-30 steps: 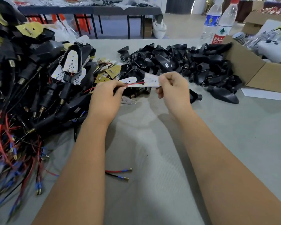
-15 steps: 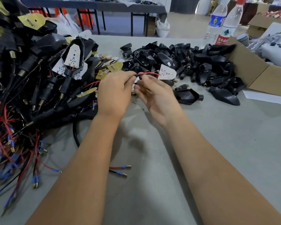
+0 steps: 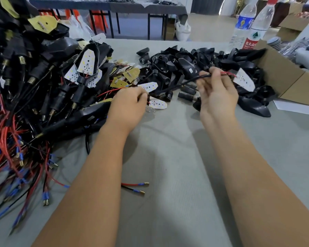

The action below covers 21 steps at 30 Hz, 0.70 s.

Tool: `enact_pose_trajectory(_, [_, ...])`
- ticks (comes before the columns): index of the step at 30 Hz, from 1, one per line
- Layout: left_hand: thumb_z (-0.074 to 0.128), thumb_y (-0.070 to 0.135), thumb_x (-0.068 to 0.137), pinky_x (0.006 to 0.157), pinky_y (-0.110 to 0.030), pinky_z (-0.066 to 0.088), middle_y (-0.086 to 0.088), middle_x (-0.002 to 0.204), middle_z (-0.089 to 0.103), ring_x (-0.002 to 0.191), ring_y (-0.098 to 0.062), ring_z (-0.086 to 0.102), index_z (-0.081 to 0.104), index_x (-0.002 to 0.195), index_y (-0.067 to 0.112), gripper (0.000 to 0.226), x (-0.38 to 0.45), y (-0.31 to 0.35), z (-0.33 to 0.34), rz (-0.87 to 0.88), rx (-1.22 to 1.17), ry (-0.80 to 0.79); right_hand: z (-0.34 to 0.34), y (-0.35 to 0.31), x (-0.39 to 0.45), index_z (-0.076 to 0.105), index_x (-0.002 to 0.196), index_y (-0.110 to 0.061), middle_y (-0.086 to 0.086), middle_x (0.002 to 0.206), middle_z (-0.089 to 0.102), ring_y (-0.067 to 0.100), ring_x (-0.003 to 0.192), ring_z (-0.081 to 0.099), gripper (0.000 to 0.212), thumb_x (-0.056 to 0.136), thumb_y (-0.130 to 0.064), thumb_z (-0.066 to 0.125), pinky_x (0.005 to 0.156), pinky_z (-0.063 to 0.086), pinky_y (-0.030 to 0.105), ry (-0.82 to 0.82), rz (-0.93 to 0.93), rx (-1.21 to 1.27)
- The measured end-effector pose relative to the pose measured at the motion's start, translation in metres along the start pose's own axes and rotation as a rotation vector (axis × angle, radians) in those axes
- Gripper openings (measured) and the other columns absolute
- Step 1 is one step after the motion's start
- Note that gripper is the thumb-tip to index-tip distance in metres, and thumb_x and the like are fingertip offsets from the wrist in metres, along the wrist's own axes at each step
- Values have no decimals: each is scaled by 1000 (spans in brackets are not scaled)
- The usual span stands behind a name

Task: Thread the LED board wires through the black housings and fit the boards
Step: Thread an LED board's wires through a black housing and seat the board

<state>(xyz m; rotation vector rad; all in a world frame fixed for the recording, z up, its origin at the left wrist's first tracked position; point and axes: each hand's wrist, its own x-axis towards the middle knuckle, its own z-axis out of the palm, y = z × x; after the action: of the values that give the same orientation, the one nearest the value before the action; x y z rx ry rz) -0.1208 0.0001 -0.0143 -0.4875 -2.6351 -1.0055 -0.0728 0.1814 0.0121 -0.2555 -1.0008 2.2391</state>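
Both hands were raised over the grey cloth-covered table (image 3: 168, 175). The right hand (image 3: 218, 97), palm turned toward the camera, pinched a pair of thin red and black wires (image 3: 185, 82) between its curled fingertips, and a white pointed LED board (image 3: 244, 80) hung from the wires' red end just past those fingers, above the far pile. The left hand (image 3: 128, 106), knuckles up, gripped the other stretch of the same wires near its fingertips, so the black lead ran up between the two hands. Beside the left fingers lay two more white LED boards (image 3: 158, 103) flat on the table. Behind the hands spread a heap of empty black plastic housings (image 3: 177, 63), and one long pointed black housing (image 3: 253, 107) lay apart at the right. On the left rose a large pile of finished black housings with boards fitted and red and black leads trailing (image 3: 34, 86). A loose red and black wire pair with blue sleeves and brass tips (image 3: 134, 188) lay on the table between the forearms. An open brown cardboard box (image 3: 282, 75) stood at the right edge, with two clear plastic water bottles (image 3: 251, 27) behind it.
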Motion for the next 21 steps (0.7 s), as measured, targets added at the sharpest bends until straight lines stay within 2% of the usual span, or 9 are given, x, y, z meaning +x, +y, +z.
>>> enact_pose_trajectory(2, [46,22,97,88,-40,45,-6,98,70,102,-30,56,73,100,16,27,0,8,3,95,169,-30,-14,-4,2,62,90,-8,7,78,64,15,71,61,17,101,-13,49,77,56,22,30,39,3])
enact_pose_trajectory(4, [46,20,99,83,-41,42,-8,98,68,103,-32,52,72,98,13,27,-1,13,6,155,239,-4,-18,-3,1,62,91,-7,8,79,66,15,74,62,18,102,-14,49,75,56,22,37,90,44])
enact_pose_trajectory(6, [44,20,101,75,-41,41,-10,90,66,94,-32,52,67,98,11,25,-3,14,6,166,155,55,-16,-2,2,62,93,-7,9,80,66,16,74,62,18,102,-14,49,74,57,23,12,126,57])
enact_pose_trajectory(9, [41,26,103,63,-37,36,3,79,59,76,-21,49,61,106,18,21,-7,15,6,169,64,116,-11,2,-3,63,92,-10,8,83,63,16,72,61,18,102,-15,48,67,55,23,-81,160,-77])
enact_pose_trajectory(11, [44,30,102,55,-34,31,7,64,51,64,-15,44,61,105,25,18,-9,14,6,147,39,115,-9,4,-8,60,92,-11,8,86,65,17,72,62,17,102,-15,47,63,53,23,-121,176,-146])
enact_pose_trajectory(13, [47,33,100,52,-31,32,3,56,48,63,-14,47,61,98,28,15,-10,12,5,112,-19,90,-9,-2,-9,57,91,-10,9,86,66,16,68,61,18,103,-13,44,60,50,22,-117,138,-153])
enact_pose_trajectory(16, [49,33,99,60,-33,38,4,60,53,65,-13,49,60,88,28,17,-9,12,6,108,-77,32,-10,-18,-3,57,89,-7,11,85,65,15,63,58,20,103,-11,44,60,47,21,-53,28,-157])
enact_pose_trajectory(18, [47,32,100,60,-37,35,4,62,53,65,-16,47,56,83,28,20,-10,21,9,125,-65,-11,-14,-24,-1,57,87,-6,12,82,65,16,62,56,20,102,-11,46,61,48,20,-24,-35,-174])
enact_pose_trajectory(21, [44,34,101,61,-35,34,2,74,61,75,-23,52,58,90,23,21,-14,37,18,158,8,-22,-22,-30,2,58,87,-7,10,78,65,15,61,54,20,102,-14,48,60,47,22,23,-96,-205])
